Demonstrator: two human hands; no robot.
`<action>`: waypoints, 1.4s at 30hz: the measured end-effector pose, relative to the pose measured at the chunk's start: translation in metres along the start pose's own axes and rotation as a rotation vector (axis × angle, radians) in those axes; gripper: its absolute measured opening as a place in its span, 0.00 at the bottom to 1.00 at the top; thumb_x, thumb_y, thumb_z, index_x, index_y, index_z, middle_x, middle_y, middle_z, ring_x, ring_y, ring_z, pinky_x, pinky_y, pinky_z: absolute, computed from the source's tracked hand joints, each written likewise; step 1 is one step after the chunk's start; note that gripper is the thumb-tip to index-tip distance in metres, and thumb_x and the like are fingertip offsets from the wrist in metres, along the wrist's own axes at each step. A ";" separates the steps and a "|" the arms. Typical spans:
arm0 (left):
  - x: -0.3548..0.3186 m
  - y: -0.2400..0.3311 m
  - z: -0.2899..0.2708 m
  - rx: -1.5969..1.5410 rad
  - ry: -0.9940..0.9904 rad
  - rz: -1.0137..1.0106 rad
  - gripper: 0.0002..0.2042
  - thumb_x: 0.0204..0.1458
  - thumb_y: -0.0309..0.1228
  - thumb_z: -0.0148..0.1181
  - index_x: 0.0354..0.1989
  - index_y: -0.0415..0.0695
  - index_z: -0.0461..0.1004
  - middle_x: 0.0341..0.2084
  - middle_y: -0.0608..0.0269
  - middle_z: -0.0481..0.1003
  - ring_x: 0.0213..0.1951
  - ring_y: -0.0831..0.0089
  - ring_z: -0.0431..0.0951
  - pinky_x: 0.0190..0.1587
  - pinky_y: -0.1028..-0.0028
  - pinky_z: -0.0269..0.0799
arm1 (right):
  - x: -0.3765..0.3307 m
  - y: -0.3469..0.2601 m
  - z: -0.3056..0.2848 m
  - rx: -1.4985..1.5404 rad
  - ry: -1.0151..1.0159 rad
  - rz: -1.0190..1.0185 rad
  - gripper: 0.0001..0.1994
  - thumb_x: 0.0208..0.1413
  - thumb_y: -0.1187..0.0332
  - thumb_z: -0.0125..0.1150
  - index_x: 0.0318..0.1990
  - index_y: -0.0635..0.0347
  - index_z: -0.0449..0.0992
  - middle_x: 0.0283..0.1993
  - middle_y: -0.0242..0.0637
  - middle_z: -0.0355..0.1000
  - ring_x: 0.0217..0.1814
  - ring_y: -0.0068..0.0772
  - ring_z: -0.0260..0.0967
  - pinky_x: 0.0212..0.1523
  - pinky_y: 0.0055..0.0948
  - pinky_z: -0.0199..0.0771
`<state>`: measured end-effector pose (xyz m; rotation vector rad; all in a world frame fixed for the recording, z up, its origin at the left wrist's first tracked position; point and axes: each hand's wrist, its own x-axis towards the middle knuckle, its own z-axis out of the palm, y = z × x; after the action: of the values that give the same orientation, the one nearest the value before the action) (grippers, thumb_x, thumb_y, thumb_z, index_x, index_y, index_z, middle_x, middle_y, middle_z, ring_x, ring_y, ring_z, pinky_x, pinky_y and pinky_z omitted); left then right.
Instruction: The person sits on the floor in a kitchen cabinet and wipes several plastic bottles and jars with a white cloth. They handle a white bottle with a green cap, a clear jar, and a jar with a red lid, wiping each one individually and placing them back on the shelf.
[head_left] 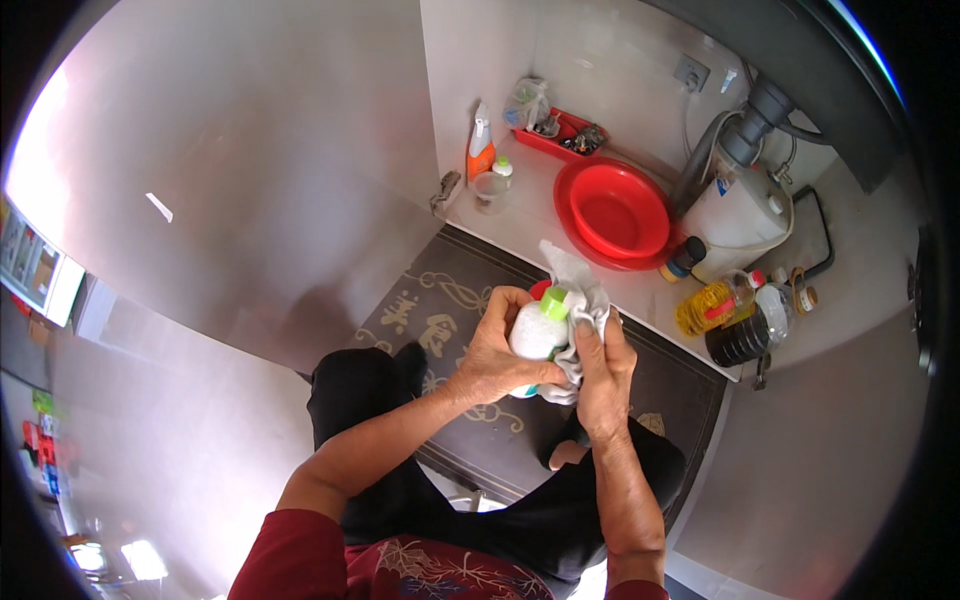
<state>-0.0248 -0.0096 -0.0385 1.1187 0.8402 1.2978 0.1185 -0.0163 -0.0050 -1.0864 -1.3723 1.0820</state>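
White plastic marks the bottle [534, 338], clamped at the frame's centre between thumb and fingers of the left hand [492, 352]. Against its right side the cloth [588, 300] is clutched by the closed right hand [608, 385]. For good wiping, the bottle is best gripped firmly but unsqueezed, its green cap [554, 303] left unturned. Beyond, upper right, red basins [615, 215] are nested.

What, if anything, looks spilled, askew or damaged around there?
Nothing clearly stands out; I see no spill or breakage. The yellow-liquid bottle and dark-liquid bottle look slanted on the shelf, but fisheye bend may cause that. The left hand holds a white bottle; the right hand holds a cloth against it.
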 end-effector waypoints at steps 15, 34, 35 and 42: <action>0.013 -0.006 -0.036 -0.669 0.135 -0.098 0.32 0.40 0.43 0.70 0.51 0.40 0.64 0.41 0.59 0.73 0.43 0.68 0.75 0.46 0.66 0.74 | -0.037 0.018 0.022 -0.098 -0.156 -0.261 0.15 0.54 0.72 0.54 0.49 0.62 0.66 0.51 0.42 0.60 0.53 0.35 0.61 0.54 0.33 0.62; 0.022 -0.003 0.007 -0.210 0.358 0.191 0.30 0.43 0.27 0.69 0.55 0.47 0.58 0.38 0.69 0.69 0.39 0.81 0.70 0.42 0.79 0.70 | -0.024 0.007 0.015 0.836 0.022 0.608 0.16 0.58 0.73 0.51 0.54 0.64 0.65 0.47 0.39 0.71 0.46 0.29 0.71 0.47 0.28 0.72; 0.024 -0.002 0.006 -0.254 0.378 0.171 0.29 0.44 0.27 0.68 0.54 0.46 0.59 0.38 0.69 0.69 0.39 0.81 0.70 0.42 0.79 0.70 | -0.027 0.007 0.011 0.768 -0.015 0.537 0.16 0.57 0.74 0.52 0.53 0.64 0.66 0.47 0.38 0.71 0.46 0.27 0.70 0.47 0.27 0.72; 0.012 -0.007 -0.004 -0.293 0.270 -0.045 0.24 0.45 0.23 0.65 0.51 0.45 0.64 0.37 0.70 0.71 0.37 0.82 0.71 0.42 0.79 0.70 | -0.021 -0.010 -0.010 0.314 0.130 0.127 0.18 0.59 0.67 0.54 0.55 0.61 0.67 0.44 0.32 0.72 0.46 0.22 0.67 0.50 0.25 0.65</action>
<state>-0.0256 0.0033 -0.0447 0.7005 0.8331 1.5003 0.1294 -0.0386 0.0015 -1.0017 -1.0012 1.2487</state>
